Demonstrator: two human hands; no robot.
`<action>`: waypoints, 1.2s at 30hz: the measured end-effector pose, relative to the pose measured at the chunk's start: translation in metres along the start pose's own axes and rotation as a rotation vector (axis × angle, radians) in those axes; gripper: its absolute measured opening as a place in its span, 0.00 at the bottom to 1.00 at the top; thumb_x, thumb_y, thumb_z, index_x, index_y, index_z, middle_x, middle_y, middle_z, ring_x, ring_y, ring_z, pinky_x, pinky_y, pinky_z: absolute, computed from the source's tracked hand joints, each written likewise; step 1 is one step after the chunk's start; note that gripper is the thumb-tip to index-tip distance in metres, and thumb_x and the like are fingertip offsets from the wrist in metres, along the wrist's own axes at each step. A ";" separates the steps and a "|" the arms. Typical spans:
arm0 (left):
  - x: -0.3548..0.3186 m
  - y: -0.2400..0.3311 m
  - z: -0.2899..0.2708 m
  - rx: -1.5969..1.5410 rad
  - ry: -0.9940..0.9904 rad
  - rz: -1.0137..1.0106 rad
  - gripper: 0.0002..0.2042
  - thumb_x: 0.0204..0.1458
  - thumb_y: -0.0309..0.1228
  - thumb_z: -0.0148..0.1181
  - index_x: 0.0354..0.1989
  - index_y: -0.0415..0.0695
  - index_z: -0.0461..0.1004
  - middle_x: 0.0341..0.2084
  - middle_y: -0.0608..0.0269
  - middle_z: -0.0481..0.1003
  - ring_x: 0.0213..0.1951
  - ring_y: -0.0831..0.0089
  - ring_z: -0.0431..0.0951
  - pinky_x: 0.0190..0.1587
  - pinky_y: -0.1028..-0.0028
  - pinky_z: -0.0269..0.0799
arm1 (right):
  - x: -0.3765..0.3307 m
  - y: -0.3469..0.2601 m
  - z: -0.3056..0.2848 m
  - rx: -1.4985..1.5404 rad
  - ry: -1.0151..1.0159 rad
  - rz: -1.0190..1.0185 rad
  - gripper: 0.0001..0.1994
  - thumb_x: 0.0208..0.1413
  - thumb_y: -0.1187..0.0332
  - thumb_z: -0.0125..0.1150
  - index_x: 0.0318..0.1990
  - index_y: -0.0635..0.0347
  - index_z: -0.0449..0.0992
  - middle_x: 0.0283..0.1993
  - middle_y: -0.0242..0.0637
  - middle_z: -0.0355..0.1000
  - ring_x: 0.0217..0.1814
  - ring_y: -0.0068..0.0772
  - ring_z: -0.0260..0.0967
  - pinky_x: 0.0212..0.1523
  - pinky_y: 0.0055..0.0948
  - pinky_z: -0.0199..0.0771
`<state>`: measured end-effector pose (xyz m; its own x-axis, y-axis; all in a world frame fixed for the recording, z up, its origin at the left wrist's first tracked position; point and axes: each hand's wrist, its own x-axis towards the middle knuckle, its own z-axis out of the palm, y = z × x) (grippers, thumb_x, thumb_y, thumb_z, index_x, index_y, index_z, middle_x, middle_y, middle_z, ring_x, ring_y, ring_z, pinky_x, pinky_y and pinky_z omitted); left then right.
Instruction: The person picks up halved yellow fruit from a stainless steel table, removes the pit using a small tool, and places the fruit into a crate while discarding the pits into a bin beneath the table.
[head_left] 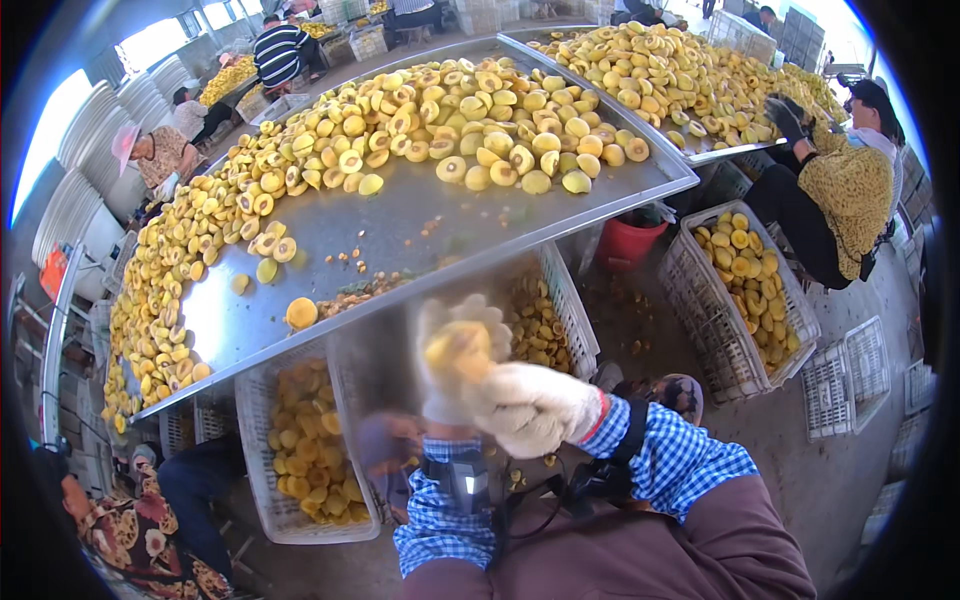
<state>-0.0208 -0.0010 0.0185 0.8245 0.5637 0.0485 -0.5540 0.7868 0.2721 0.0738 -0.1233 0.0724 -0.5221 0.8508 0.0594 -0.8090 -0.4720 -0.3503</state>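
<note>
Nearest the camera, both hands meet at chest height, blurred by motion. The right hand (535, 405), in a white knit glove over a blue checked sleeve, is closed around the lower side of a yellow peach (458, 350), which pokes up just above and left of that glove. The left hand (440, 385) looks gloved too and pressed against the fruit's left side, but blur hides whether its fingers are curled or spread. The peach is roundish, no clear long axis; the right hand is the nearer and firmer on it. Just below and left sits a white plastic crate (262, 470) of peach halves, and a second slatted crate (572, 310) lies straight ahead under the tabletop edge. The steel tabletop (400, 225) tilts up beyond the hands, heaped with halved yellow peaches (440, 115) along its far and left rim, a few pits loose mid-sheet. Right of it stand a red bucket (630, 240) and another white crate of fruit (745, 290). Farther off, seated workers and stacked white trays (80, 200). No readable labels or signs show.
</note>
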 end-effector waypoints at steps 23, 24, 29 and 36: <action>-0.056 0.118 0.009 1.408 0.831 0.852 0.20 0.59 0.25 0.49 0.60 0.35 0.59 0.56 0.53 0.65 0.56 0.69 0.65 0.61 0.69 0.59 | -0.093 -0.097 -0.226 -2.385 0.874 0.541 0.21 0.53 0.50 0.56 0.38 0.62 0.71 0.23 0.49 0.72 0.28 0.54 0.73 0.27 0.48 0.71; -0.029 0.102 0.018 1.328 0.774 0.787 0.19 0.59 0.24 0.47 0.59 0.35 0.60 0.55 0.54 0.66 0.56 0.69 0.66 0.60 0.69 0.59 | -0.093 -0.099 -0.203 -2.294 0.869 0.361 0.23 0.54 0.50 0.55 0.45 0.62 0.70 0.25 0.51 0.73 0.30 0.54 0.73 0.29 0.47 0.72; 0.036 0.053 0.013 1.387 0.373 0.600 0.14 0.56 0.18 0.46 0.51 0.37 0.65 0.52 0.53 0.69 0.52 0.68 0.70 0.58 0.69 0.64 | -0.051 -0.149 -0.119 -2.335 0.840 0.041 0.11 0.63 0.68 0.41 0.39 0.62 0.70 0.37 0.41 0.72 0.40 0.37 0.71 0.43 0.28 0.72; 0.048 0.036 -0.025 1.270 0.311 0.403 0.11 0.53 0.16 0.45 0.44 0.35 0.66 0.46 0.48 0.72 0.47 0.63 0.74 0.53 0.67 0.68 | -0.056 -0.346 -0.185 -2.205 1.704 -0.436 0.19 0.49 0.54 0.58 0.40 0.60 0.73 0.35 0.49 0.73 0.40 0.51 0.70 0.45 0.45 0.68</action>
<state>-0.0044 0.0609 0.0069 0.4795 0.8622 0.1637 -0.1223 -0.1190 0.9853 0.4328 0.0356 0.0173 0.6456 0.6530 0.3961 0.7631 -0.5306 -0.3690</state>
